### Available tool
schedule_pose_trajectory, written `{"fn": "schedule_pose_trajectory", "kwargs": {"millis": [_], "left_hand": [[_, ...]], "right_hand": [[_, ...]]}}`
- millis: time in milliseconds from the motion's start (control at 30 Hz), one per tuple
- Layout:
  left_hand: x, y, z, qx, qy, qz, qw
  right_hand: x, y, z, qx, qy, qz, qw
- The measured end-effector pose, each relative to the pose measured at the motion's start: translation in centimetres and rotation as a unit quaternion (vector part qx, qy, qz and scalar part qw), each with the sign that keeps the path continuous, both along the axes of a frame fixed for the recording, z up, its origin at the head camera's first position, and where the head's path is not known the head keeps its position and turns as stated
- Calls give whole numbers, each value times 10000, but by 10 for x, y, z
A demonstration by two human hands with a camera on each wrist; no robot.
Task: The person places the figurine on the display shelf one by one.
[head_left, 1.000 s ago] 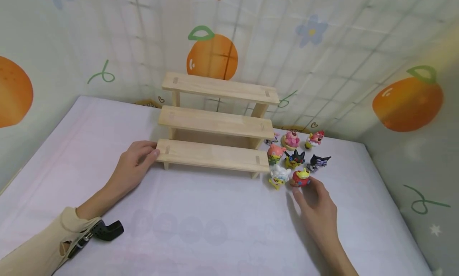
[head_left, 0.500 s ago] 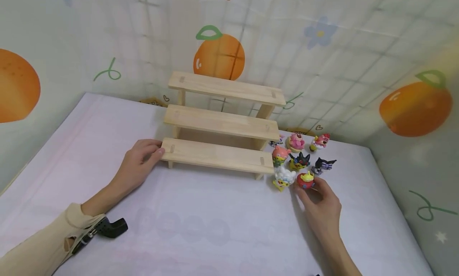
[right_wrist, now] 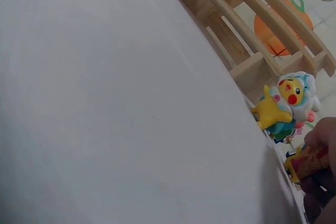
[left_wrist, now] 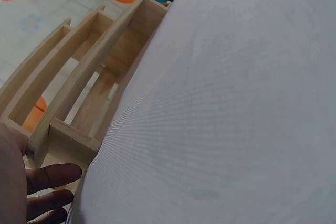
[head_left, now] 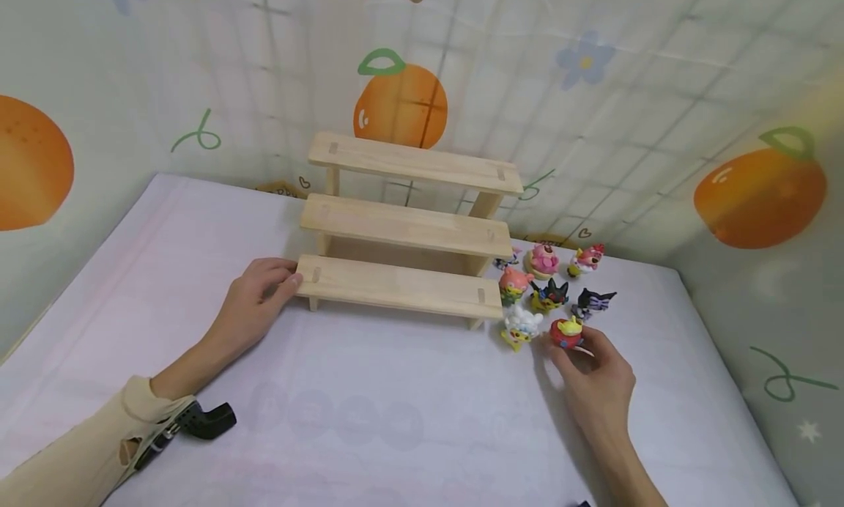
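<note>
A three-step wooden display stand point(head_left: 402, 283) stands at the table's back. At the left end of its lowest step, my left hand point(head_left: 253, 298) holds the board, thumb at the corner; in the left wrist view its fingers point(left_wrist: 55, 177) lie beside the end leg. My right hand point(head_left: 596, 379) pinches a small red figurine with a yellow top point(head_left: 567, 332) between thumb and fingers. The right wrist view shows a waffle-like pattern on this figurine point(right_wrist: 311, 162), partly hidden by the fingers. Just left of it stands a white-hooded yellow figurine point(head_left: 521, 327), clear in the right wrist view.
Behind the held figurine, several others cluster by the stand's right end: a pink-orange one point(head_left: 514, 283), a black-eared yellow one point(head_left: 549, 296), a dark one point(head_left: 593, 302), a pink one point(head_left: 543, 260) and a red-topped one point(head_left: 587, 259). A printed curtain point(head_left: 264, 75) hangs behind.
The head view has shifted a little. My right hand has drawn the red figurine slightly right, away from the white-hooded one, and it is turned. My left hand stays at the stand.
</note>
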State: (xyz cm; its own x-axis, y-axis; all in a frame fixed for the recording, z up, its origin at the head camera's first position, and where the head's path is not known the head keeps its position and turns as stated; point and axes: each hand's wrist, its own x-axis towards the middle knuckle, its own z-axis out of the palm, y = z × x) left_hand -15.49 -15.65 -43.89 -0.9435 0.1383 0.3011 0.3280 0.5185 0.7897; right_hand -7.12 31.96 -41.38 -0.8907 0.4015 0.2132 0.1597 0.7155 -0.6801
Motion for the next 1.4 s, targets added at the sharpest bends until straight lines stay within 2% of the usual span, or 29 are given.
{"fn": "schedule_pose_trajectory", "kwargs": {"millis": [167,433,600,767,967,1167,1400], "left_hand": [[-1,2,-2,27,21,5,10000],[1,3,-3,4,-44,0,10000],[1,4,-4,-20,-28,-5,10000],[2,5,-1,-6,-41,-21,10000],[1,6,-1,-32,-53,-22,10000],[2,5,-1,-77,-41,-22,10000],[2,2,0,-59,-22,-6,10000]], "right_hand": [[2,-1,13,-44,110,-118,9999],[-4,1,39,-224,513,143,9983],[-7,0,51,-348,338,54,9988],[-10,-5,58,-253,237,22,9994],[-17,-15,68,-313,174,333,9988],[-25,-37,77,-534,577,743,9941],[-40,-65,87,-723,695,1051,9894]]}}
